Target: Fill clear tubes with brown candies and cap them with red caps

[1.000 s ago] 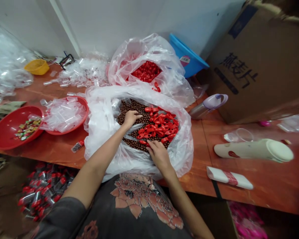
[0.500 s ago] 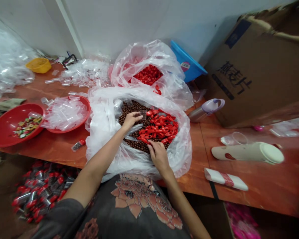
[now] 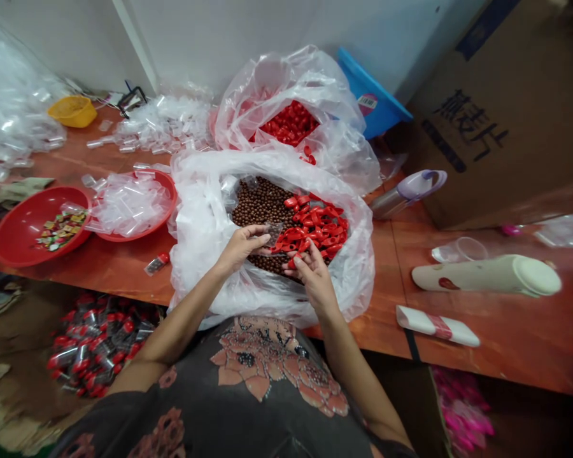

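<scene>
A big clear plastic bag [image 3: 200, 229] lies open on the table in front of me, holding brown beads [image 3: 260, 200] and a heap of red caps [image 3: 319, 226]. My left hand [image 3: 241, 245] hovers over the beads and pinches a small clear tube [image 3: 273, 230]. My right hand [image 3: 312, 273] is just to its right, fingers closed on a red cap [image 3: 293, 261]. The two hands are close together above the bag's near side.
A second bag of red caps [image 3: 289, 124] sits behind. Left are two red bowls [image 3: 14, 222], one with clear tubes [image 3: 128, 203], and a yellow bowl [image 3: 71, 109]. Right are a cardboard box [image 3: 496, 121], a flask [image 3: 405, 191] and a white bottle [image 3: 487, 277]. Filled tubes [image 3: 95, 346] lie below the table.
My left hand lifted off the beads with a clear tube and drew toward me. My right hand rose from the bag's near edge with a red cap and moved to meet it.
</scene>
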A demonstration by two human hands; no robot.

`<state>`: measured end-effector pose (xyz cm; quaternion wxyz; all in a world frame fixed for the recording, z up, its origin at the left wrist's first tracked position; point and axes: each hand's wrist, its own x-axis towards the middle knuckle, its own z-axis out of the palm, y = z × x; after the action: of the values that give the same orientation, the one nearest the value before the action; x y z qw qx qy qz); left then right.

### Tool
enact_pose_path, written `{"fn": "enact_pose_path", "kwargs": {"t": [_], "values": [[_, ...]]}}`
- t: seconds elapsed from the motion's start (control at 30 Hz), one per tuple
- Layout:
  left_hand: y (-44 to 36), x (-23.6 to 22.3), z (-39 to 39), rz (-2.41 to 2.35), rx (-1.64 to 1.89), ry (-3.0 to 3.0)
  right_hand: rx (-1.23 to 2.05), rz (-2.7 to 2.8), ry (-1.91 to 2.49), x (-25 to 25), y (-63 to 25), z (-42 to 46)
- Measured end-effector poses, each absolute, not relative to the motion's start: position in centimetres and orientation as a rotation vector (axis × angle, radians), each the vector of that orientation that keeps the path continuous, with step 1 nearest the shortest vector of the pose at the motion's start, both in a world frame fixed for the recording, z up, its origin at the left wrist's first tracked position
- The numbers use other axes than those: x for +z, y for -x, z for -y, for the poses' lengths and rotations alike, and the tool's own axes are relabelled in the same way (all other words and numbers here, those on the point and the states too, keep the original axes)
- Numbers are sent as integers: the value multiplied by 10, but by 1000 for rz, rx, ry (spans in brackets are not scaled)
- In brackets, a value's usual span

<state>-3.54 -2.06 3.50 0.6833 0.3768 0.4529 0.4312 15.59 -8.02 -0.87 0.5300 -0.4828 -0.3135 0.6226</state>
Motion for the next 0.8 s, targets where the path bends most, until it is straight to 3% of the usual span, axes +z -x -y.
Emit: {"fn": "enact_pose_path", "kwargs": {"t": [0.53, 0.8], "values": [[35, 25, 52, -955, 768, -763, 1245, 663, 1113, -1, -161, 74], [36, 18, 62, -971, 775, -918, 1285, 520, 1116, 4, -161, 73]]}}
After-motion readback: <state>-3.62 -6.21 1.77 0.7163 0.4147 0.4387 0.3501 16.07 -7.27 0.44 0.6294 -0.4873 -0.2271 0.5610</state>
